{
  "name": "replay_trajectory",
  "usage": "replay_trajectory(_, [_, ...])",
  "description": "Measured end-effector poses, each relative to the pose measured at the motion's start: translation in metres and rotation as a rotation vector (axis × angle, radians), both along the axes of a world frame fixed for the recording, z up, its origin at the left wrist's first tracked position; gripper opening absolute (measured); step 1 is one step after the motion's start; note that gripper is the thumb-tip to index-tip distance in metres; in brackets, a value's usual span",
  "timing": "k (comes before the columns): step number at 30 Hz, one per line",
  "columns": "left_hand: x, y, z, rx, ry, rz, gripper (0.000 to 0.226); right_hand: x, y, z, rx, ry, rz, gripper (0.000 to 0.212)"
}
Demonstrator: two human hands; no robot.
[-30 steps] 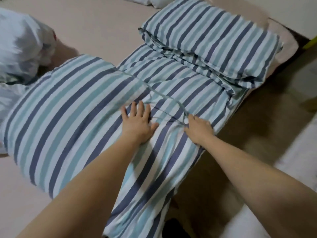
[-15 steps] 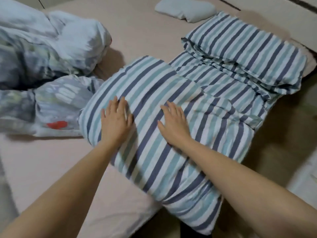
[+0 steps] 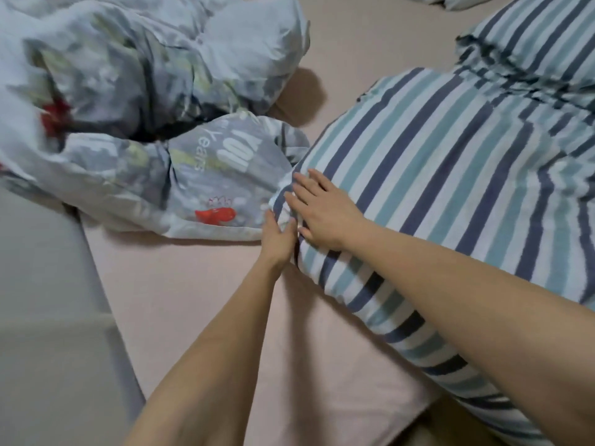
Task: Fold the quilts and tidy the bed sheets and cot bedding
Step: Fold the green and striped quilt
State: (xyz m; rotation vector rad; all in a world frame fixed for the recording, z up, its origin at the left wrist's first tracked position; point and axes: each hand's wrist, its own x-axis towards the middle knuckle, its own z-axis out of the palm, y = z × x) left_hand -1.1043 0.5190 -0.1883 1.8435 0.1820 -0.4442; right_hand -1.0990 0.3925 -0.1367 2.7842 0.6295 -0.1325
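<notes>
A blue, teal and white striped quilt (image 3: 450, 194) lies folded into a thick pad on the right side of the pink bed sheet (image 3: 199, 304). My right hand (image 3: 325, 210) lies flat on the quilt's left end with straight fingers. My left hand (image 3: 278, 236) is at the quilt's left edge, its fingers and thumb around the corner fold. A further folded part of the striped quilt (image 3: 541, 49) sits at the upper right.
A crumpled pale blue printed quilt (image 3: 154, 101) with a red fish and lettering lies heaped at the upper left, touching the striped quilt's left edge. A grey surface (image 3: 42, 317) runs beside the bed on the left.
Both hands have slid left across the striped quilt to its left edge. The left hand went from lying flat on top to holding the corner. The view swung left.
</notes>
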Motion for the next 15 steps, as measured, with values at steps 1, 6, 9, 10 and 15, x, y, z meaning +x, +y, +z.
replay_trajectory(1, [0.004,0.003,-0.010,0.004,0.041,0.002,0.059,0.007,0.001,-0.003,-0.018,-0.003,-0.009,0.055])
replay_trajectory(6, [0.007,-0.008,-0.009,0.060,-0.088,-0.012,0.028,0.011,0.000,0.002,0.220,-0.059,-0.212,0.025])
replay_trajectory(9, [0.046,-0.017,0.038,-0.014,-0.292,0.064,0.026,0.029,-0.003,0.023,0.558,-0.378,-0.436,0.029])
replay_trajectory(10, [0.066,-0.016,0.051,0.017,-0.355,0.069,0.026,0.041,-0.002,0.030,0.644,-0.460,-0.474,0.029])
replay_trajectory(15, [0.088,0.008,0.035,0.464,-0.080,-0.017,0.030,0.043,0.001,0.021,0.679,-0.120,-0.400,0.028])
